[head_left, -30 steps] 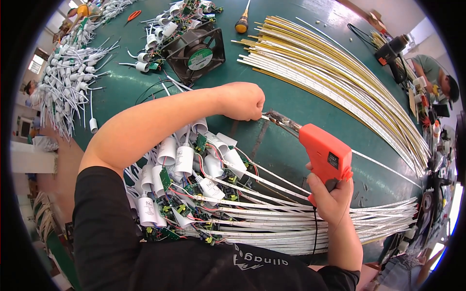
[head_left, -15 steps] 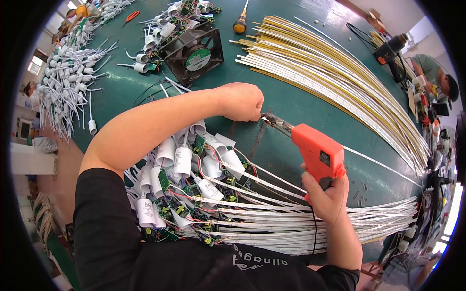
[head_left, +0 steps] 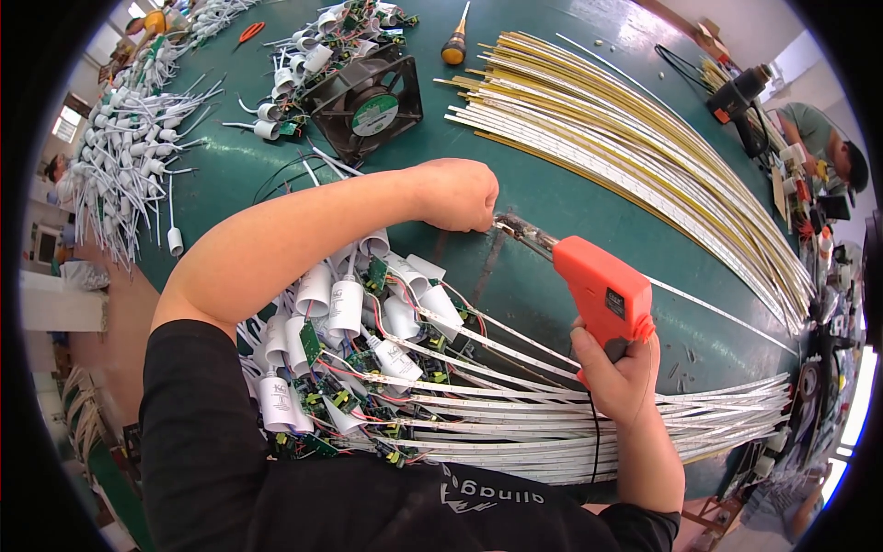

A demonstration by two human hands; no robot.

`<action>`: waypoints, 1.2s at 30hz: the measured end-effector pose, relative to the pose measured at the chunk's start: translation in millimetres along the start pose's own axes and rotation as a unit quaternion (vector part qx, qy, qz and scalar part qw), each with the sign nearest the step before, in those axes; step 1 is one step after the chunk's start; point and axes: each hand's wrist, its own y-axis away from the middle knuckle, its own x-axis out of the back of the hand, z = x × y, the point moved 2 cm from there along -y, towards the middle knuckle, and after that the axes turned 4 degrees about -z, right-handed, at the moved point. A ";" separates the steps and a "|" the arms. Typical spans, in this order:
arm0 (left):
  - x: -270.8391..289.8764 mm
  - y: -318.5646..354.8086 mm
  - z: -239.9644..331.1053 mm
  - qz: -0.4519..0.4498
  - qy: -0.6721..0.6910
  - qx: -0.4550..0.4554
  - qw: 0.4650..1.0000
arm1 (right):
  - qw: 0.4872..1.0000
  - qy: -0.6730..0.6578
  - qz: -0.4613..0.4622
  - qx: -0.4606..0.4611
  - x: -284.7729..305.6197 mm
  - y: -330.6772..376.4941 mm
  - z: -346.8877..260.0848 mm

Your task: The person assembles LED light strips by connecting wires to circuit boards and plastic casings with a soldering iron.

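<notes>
My right hand grips a red soldering gun by its handle, its metal tip pointing left toward my left hand. My left hand is closed, knuckles up, right by that tip; what its fingers pinch is hidden. A narrow white LED strip lies on the table and runs under the gun toward the tip. Below my left forearm is a heap of white plastic lamp caps with green circuit boards and thin coloured wires. Several wired LED strips stretch right from them, passing my right wrist.
Beyond my left arm stands a black fan. A bundle of white and yellow strips covers the right back of the green table. A screwdriver, orange-handled scissors, piled white caps and a heat gun lie around.
The soldering gun has shifted very slightly at its tip, where a bit of bright metal shows more plainly. Both hands hold nearly the same place.
</notes>
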 end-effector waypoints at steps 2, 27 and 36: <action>0.4 -1.2 2.2 -0.004 0.000 0.004 1.000 | 1.000 0.006 -0.003 -0.006 0.6 0.0 0.7; 0.5 -0.7 3.0 -0.013 0.012 0.016 1.000 | 0.995 -0.087 0.046 0.033 18.5 19.9 3.1; 1.2 -0.1 5.2 -0.017 0.022 0.026 0.999 | 0.991 -0.105 0.076 0.028 22.7 20.4 4.1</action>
